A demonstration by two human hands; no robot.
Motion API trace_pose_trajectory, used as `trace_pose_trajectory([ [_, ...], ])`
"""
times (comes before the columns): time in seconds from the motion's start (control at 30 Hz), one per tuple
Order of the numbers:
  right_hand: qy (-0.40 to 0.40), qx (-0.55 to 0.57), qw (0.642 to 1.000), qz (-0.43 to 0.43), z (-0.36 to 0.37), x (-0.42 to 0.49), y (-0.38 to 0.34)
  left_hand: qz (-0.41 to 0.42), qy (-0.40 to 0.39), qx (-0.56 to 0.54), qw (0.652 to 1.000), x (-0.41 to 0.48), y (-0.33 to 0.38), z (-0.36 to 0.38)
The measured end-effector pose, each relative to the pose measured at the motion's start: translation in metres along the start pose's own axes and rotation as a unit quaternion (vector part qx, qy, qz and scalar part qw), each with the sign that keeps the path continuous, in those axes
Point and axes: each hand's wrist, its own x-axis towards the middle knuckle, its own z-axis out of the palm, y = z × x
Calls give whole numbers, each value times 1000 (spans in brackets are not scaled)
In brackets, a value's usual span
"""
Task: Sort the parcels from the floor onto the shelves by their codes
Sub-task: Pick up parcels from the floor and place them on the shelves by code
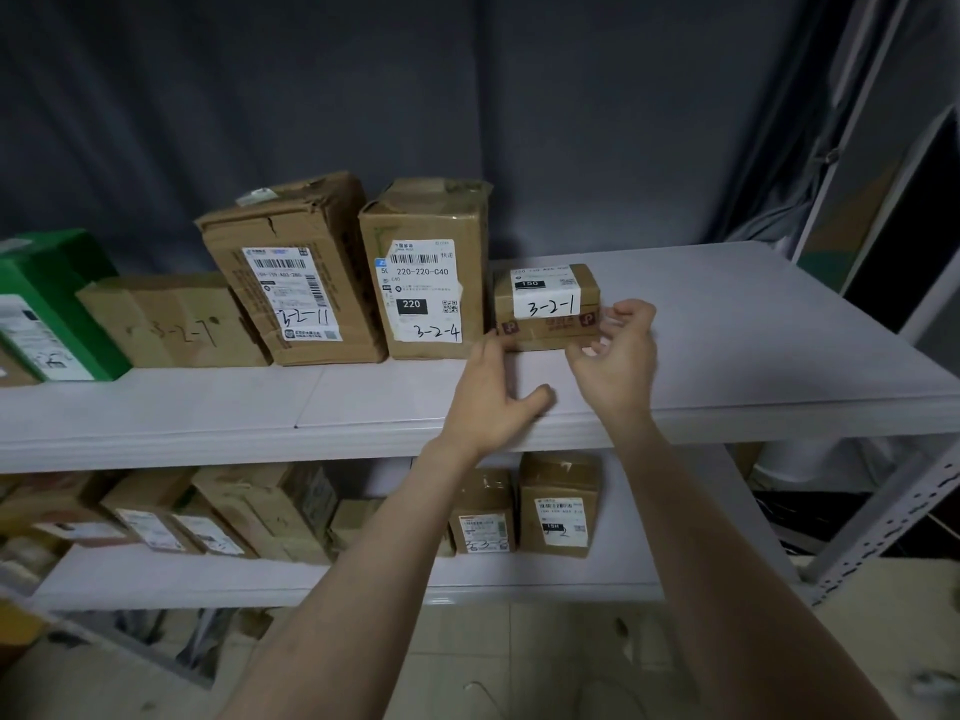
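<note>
A small brown parcel (545,324) with a white label marked 3-2-1 stands on the upper white shelf (727,356), just right of the taller parcel marked 3-2-4 (426,283). My left hand (493,402) reaches over the shelf's front edge, and its straight fingertips touch the small parcel's lower left corner. My right hand (618,350) is at the parcel's right end with fingers loosely curled. Its thumb is in front of the lower right corner, and no firm grip shows. Both hands are slightly blurred.
Left along the same shelf stand parcels marked 3-2-11 (296,272) and 3-2-7 (176,319), then a green box (57,298). The lower shelf (519,579) holds several brown parcels. A perforated metal upright (883,517) stands at the right. The shelf surface right of the small parcel is bare.
</note>
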Motion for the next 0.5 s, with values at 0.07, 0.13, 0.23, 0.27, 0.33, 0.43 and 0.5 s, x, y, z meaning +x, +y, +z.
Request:
trace_pose_trajectory([
  [0.07,-5,-6,1000,-8,0,-1,-1,3,1,-8,1000,-1,1,-1],
  [0.13,-6,-13,1000,-15,-1,-2,-2,5,2,-12,1000,-1,2,-2],
  [0.23,-8,-26,999,-21,-2,-3,-4,3,4,-20,1000,0,2,-2],
  [0.27,-12,-29,999,-23,-2,-4,-4,3,6,-24,1000,0,2,-2],
  [0.33,-16,-35,999,-26,-2,-4,-4,4,11,-37,999,1,2,-2],
  [0.43,-15,-37,999,-29,-3,-5,-5,0,11,-54,998,1,0,-2],
  [0.5,-16,-44,998,-32,-3,-5,-5,-1,12,-58,998,1,-1,-2],
])
